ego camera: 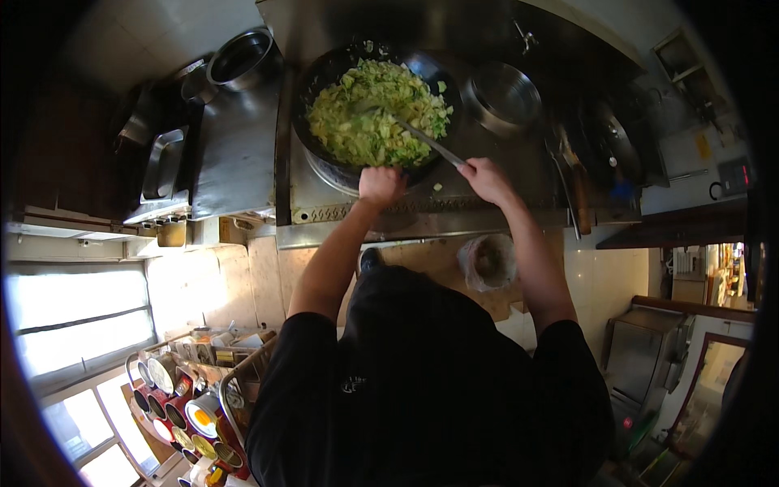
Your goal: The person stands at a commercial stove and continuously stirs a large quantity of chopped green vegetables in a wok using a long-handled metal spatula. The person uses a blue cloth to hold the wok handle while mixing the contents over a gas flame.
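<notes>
A large dark wok sits on the stove and holds a heap of chopped green cabbage. My left hand is closed at the wok's near rim, its fingertips hidden from me. In my right hand is the end of a long metal handle belonging to a wok ladle or spatula. The tool slants down to the left, and its head is partly buried in the middle of the cabbage.
Right of the wok stands a round metal pot. Long-handled tools lie farther right, and a faucet is behind. Metal pots stand on the left counter. A lined bucket is below the stove's front edge.
</notes>
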`<state>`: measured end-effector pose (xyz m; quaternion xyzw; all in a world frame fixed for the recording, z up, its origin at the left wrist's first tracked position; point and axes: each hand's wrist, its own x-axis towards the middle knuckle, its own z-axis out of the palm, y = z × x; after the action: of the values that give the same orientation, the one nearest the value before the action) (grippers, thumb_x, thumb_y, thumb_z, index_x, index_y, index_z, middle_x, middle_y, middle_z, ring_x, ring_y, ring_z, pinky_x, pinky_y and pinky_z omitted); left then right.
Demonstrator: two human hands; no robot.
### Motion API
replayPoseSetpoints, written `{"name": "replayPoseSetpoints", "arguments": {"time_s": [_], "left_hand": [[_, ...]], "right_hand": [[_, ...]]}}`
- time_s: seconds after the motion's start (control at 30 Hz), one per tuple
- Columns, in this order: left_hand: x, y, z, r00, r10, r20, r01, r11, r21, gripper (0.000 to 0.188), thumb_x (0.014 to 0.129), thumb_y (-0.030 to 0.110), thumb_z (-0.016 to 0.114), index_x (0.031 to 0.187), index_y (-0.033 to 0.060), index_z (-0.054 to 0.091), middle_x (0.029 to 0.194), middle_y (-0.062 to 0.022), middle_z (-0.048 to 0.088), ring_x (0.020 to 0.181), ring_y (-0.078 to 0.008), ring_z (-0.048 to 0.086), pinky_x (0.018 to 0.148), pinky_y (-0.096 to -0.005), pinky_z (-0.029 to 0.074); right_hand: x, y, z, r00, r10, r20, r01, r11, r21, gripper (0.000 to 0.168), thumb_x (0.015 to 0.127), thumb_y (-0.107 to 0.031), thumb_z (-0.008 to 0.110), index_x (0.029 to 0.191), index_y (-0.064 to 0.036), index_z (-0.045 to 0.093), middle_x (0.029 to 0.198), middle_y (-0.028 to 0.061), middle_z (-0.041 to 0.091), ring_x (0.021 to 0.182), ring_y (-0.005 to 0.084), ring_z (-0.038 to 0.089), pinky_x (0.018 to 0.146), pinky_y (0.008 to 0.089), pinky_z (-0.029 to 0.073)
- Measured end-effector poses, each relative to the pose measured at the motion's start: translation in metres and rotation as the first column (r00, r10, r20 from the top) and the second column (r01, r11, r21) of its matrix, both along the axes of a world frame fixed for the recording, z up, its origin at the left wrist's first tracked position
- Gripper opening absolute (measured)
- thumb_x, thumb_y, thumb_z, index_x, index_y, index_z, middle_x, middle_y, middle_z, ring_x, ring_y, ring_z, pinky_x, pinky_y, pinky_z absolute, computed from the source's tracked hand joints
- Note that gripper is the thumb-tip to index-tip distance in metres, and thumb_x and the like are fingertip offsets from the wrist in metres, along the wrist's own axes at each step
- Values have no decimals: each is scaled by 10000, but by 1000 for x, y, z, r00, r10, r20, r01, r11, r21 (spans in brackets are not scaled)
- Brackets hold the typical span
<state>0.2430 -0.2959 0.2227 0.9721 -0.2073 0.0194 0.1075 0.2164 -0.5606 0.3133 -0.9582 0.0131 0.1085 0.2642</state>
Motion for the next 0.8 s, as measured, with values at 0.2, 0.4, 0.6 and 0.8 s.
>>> {"name": "replayPoseSetpoints", "arguments": {"time_s": [0.2,0.4,0.6,0.8], "left_hand": [[-29,-15,46,1000,25,-2,-25,997,-69,314,900,443,625,895,141,711,738,-120,708,749,-337,712,659,-464,556],[-80,-28,163,992,-65,110,89,970,-224,262,836,416,732,841,154,723,693,-116,699,660,-318,698,594,-429,550],[-45,-21,74,998,20,53,-18,999,-36,335,889,475,643,881,151,729,787,-144,718,758,-334,712,633,-473,553],[-125,-34,45,995,-57,-78,56,998,-12,359,910,492,607,960,153,715,783,-147,720,742,-327,725,669,-463,585]], "right_hand": [[-56,-19,30,968,-249,-19,242,920,307,492,982,-448,588,801,7,627,627,127,592,564,284,584,549,404,442],[-91,-27,67,929,-350,-117,334,666,667,355,1010,-382,588,913,-43,628,581,-29,475,411,38,374,368,235,271],[-95,-23,60,922,-375,-98,326,611,721,338,1015,-374,585,974,-42,638,608,-37,479,409,23,361,349,218,247],[-119,-53,71,882,-468,-59,377,624,685,331,1004,-351,609,900,-39,644,584,-32,485,454,39,399,411,228,296]]}}
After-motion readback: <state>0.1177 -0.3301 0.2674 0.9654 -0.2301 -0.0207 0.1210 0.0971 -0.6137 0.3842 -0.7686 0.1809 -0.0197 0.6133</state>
